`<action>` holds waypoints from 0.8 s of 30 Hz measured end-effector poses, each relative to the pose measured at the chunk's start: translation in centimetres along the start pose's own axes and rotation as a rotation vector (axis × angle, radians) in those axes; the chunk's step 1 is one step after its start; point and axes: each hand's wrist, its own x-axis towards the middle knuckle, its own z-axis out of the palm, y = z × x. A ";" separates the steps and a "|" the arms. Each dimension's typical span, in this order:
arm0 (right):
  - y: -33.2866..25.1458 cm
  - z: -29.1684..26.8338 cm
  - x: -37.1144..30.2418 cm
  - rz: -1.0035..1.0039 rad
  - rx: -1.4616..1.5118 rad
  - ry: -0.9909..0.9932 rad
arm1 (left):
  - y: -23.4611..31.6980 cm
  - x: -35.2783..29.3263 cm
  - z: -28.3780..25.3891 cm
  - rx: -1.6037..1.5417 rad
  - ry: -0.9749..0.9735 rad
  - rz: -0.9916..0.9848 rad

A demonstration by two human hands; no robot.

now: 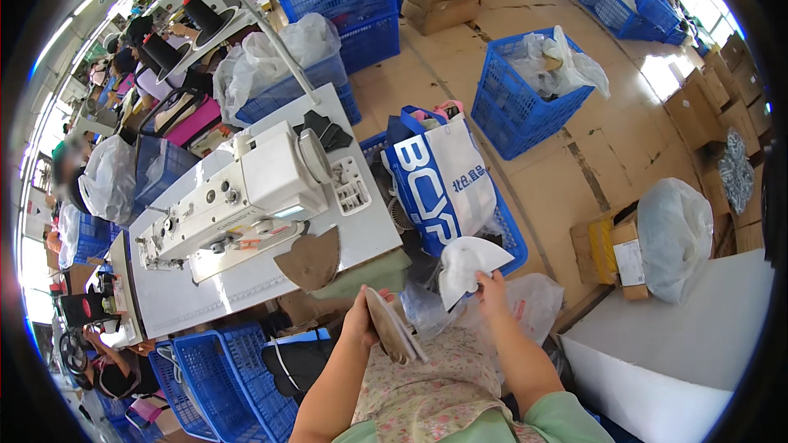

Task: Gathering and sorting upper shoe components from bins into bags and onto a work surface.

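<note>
Floral apron (435, 398) nearest, below both hands; left hand (358, 324) clasps a stack of brown and white pieces (389, 330) on edge, some fingers hidden behind it; right hand (492, 295), slightly farther out, pinches a white piece (471, 267) by its near edge; loose brown piece (312, 259) lies on the sewing table (361, 234), beyond and left of the left hand; sewing machine (246, 184) farther that way. Handling, as judged: left grip firm enough that layers do not slip; right pinch light, at the rim, to avoid creasing; white piece best kept clear of the bag (447, 180) beyond it.
</note>
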 end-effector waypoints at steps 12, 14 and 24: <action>1.3 4.3 -3.6 0.395 -0.220 -0.378 | 2.7 -2.5 -3.8 -0.133 -0.102 0.244; 0.6 7.7 -5.7 0.443 -0.156 -0.482 | 3.1 -2.5 -3.9 -0.144 -0.110 0.257; 3.5 17.1 -9.8 0.182 -0.257 -0.398 | 3.1 -3.4 -6.7 -0.219 -0.078 0.440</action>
